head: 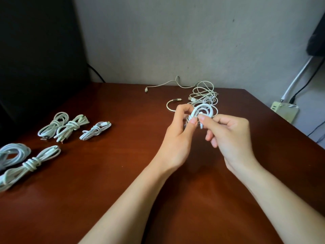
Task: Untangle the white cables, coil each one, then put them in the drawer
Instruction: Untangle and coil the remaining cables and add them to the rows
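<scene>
White cables lie in three places on the table point(123, 173). One of them, the small coil point(202, 111), is held up just above the table between both hands, in front of the loose tangle point(204, 94) near the wall. The left hand point(177, 136) has its fingers point(182, 108) curled round the loops, with the thumb pressed on them. The right hand point(230, 136) pinches the free end between thumb and forefinger, and its other fingers are loosely bent and hold nothing.

I think the step in hand is to wind this free end round the middle of the coil, so that it locks. To do it well, the left hand should keep a firm grip, otherwise the loops may spring open. Each turn should be snug but not hard, because a sharp bend near the plug can damage the cable. The plug should then go under the last turn, as on the finished bundles point(71, 127).

About containers: the drawer is not in view, so I cannot say where it is or what it holds. Five finished bundles lie on the left side of the table, three farther and two nearer, none of them inside anything. A short cable point(171, 104) curves just beside the tangle.
</scene>
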`<control>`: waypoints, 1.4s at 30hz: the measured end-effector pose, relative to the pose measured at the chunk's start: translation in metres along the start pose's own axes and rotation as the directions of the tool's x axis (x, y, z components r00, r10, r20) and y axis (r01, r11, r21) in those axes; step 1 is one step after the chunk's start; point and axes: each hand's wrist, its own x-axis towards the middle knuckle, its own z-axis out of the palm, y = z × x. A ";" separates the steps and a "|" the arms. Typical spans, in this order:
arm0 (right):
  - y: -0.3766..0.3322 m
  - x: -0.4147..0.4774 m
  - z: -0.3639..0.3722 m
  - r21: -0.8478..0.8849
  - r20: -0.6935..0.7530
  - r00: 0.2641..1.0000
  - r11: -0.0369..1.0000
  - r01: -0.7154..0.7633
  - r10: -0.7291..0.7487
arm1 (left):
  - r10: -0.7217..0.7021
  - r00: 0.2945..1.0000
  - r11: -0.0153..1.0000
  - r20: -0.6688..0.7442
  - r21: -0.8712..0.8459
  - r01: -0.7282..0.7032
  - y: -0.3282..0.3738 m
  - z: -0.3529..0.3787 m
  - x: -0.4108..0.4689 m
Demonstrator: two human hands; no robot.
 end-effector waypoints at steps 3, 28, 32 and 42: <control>0.000 -0.004 0.000 -0.113 -0.010 0.993 0.987 0.115 -0.117 | -0.032 0.999 0.999 0.010 -0.015 0.032 0.001 0.000 0.001; 0.017 0.012 -0.009 -0.348 0.124 0.924 0.856 0.381 -0.361 | -0.187 0.968 0.982 0.168 -0.007 0.191 -0.002 0.003 -0.001; 0.015 0.010 -0.009 -0.308 0.248 0.936 0.896 0.321 -0.250 | -0.065 0.996 0.957 0.066 0.285 0.044 -0.010 0.003 -0.003; 0.008 0.008 -0.011 -0.463 0.417 0.882 0.784 0.414 -0.220 | 0.033 0.999 0.853 -0.038 0.521 -0.008 -0.003 0.000 -0.006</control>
